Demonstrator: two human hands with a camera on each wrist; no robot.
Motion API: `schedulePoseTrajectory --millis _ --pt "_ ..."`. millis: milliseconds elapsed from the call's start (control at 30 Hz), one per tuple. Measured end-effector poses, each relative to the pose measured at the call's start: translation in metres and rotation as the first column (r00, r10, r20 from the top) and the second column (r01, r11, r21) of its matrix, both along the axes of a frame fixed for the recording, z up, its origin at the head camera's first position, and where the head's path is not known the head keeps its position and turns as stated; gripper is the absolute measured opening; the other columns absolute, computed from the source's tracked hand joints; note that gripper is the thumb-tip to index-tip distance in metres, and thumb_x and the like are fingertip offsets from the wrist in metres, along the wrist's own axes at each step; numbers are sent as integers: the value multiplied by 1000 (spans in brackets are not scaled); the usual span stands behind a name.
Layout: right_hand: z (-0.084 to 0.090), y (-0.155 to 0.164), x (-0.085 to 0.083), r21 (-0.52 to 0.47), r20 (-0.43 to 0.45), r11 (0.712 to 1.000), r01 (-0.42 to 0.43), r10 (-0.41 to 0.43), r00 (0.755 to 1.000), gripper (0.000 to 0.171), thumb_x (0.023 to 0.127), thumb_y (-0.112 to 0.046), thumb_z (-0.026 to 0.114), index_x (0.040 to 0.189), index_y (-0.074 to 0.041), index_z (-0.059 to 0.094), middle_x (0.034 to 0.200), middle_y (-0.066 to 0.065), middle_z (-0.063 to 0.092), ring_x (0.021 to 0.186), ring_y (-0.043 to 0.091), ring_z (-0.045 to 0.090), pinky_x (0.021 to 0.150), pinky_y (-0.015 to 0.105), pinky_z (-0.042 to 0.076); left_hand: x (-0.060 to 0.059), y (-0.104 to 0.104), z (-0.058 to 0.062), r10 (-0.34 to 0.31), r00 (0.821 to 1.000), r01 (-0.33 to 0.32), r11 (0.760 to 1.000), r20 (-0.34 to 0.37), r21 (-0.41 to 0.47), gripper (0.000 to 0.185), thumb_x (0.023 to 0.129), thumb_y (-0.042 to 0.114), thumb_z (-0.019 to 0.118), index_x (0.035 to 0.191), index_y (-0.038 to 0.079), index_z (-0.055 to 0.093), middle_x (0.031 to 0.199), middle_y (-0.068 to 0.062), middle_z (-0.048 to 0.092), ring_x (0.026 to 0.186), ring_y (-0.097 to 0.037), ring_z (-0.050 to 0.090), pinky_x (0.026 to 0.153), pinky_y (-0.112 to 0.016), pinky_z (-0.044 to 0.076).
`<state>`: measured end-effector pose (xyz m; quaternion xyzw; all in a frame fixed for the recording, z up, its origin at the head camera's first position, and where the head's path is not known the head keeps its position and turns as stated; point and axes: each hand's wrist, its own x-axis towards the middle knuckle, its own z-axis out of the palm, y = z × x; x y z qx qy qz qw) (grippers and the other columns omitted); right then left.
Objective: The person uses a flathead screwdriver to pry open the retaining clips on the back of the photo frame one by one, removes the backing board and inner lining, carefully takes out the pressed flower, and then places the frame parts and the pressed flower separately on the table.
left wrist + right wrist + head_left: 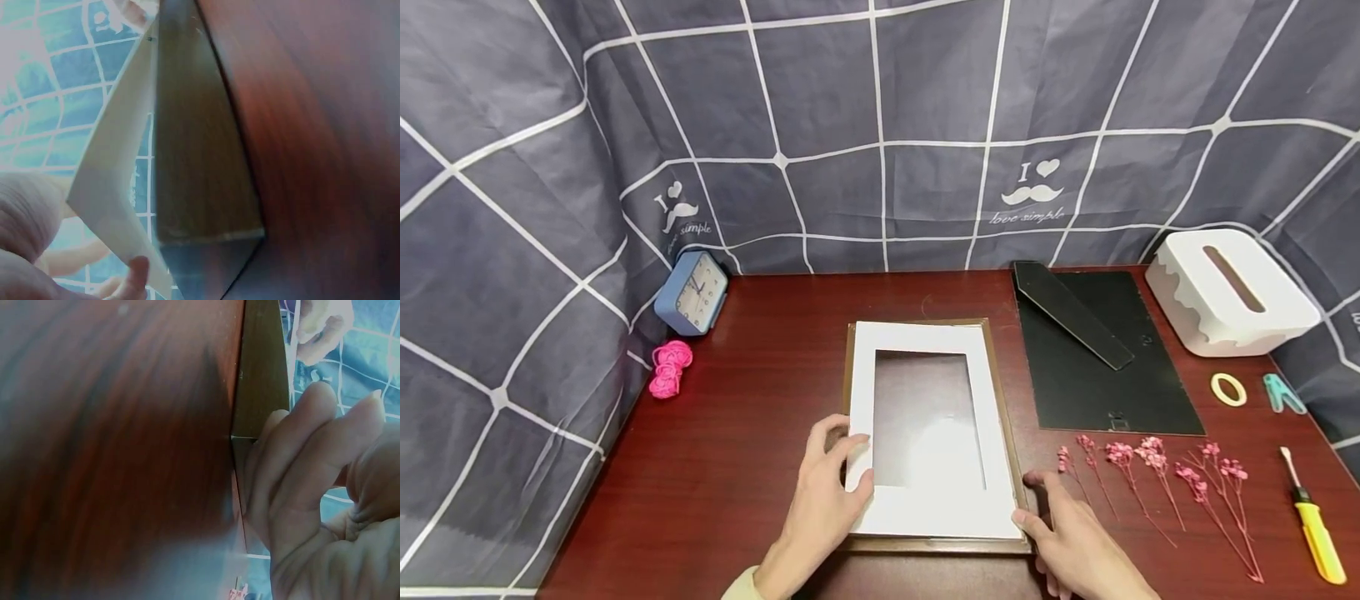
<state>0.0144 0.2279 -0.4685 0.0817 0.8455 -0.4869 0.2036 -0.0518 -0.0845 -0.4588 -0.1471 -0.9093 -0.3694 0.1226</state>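
A white mat board (943, 512) with a rectangular window lies over a brown picture frame (1009, 417) on the table. In the left wrist view the mat board (112, 150) tilts up from the frame's wooden side (194, 137). My left hand (823, 496) pinches the mat's left edge, a fingertip showing against its raised side. At the near right corner is my right hand (1075, 542), gripping the frame with the thumb at the mat's corner. The right wrist view shows its bent fingers (306, 450) along the frame's side.
A black backing board (1105, 400) with a stand leg lies behind at right. Near it are dried pink flowers (1150, 454), a tissue box (1210, 300), tape ring (1228, 389), teal clip (1283, 393) and yellow screwdriver (1321, 542). A blue clock (688, 296) and pink yarn (668, 368) stand left.
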Motion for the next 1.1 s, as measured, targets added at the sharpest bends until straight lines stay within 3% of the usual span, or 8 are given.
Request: schedulePoseTrajectory --millis 67,133,267,367,433,500,733,1100 --pt "0 0 0 3 4 1000 2 -2 1000 54 107 -18 67 151 1 41 55 8 56 36 15 54 36 38 52 2 -4 3 23 990 -42 989 138 140 51 80 -7 86 129 1 74 139 -14 63 112 -22 71 89 -29 67" --pt "0 0 0 6 2 1000 2 -2 1000 54 107 -18 67 150 1 42 55 8 56 36 15 54 36 38 52 5 -9 6 17 955 -107 951 295 290 61 82 -6 84 140 1 67 135 -15 67 102 -17 74 83 -23 66" --pt "0 0 -1 7 2 1000 0 0 1000 53 107 -17 67 149 2 43 56 8 57 36 16 55 36 38 52 16 -19 6 -57 815 -258 856 577 449 61 91 3 81 148 -1 58 108 -11 77 79 -10 74 73 -19 61" --pt "1 0 -1 13 20 1000 3 -3 1000 54 107 -18 67 150 2 42 57 8 58 37 16 55 37 37 53 25 -25 1 -161 703 -290 824 693 486 59 98 11 76 149 -7 52 91 -6 76 63 -10 70 62 -21 59" --pt "1 0 0 17 27 1000 8 -8 1000 54 108 -19 67 151 2 42 58 8 58 38 16 55 37 37 53 30 -28 -3 -231 649 -296 802 725 519 59 102 13 73 149 -12 48 85 -4 75 54 -12 66 53 -21 58" --pt "1 1 -1 14 39 1000 10 -10 999 54 108 -20 67 151 1 41 60 8 59 38 16 56 38 37 53 33 -31 -6 -285 622 -283 787 729 549 58 103 13 71 147 -15 45 81 -3 75 51 -9 64 47 -21 56" --pt "1 6 0 -24 41 999 -43 44 998 52 110 -24 65 148 4 44 64 8 62 41 17 58 38 37 54 38 -37 -11 -345 600 -228 791 722 568 47 105 13 69 137 -15 48 71 1 69 44 -2 57 39 -16 45" --pt "3 4 -1 -17 37 999 -43 43 998 51 109 -23 65 149 3 45 65 8 62 42 17 58 38 36 54 38 -49 -9 -191 716 -296 788 671 540 22 107 13 67 109 -9 63 63 3 58 42 -3 48 37 -14 32"
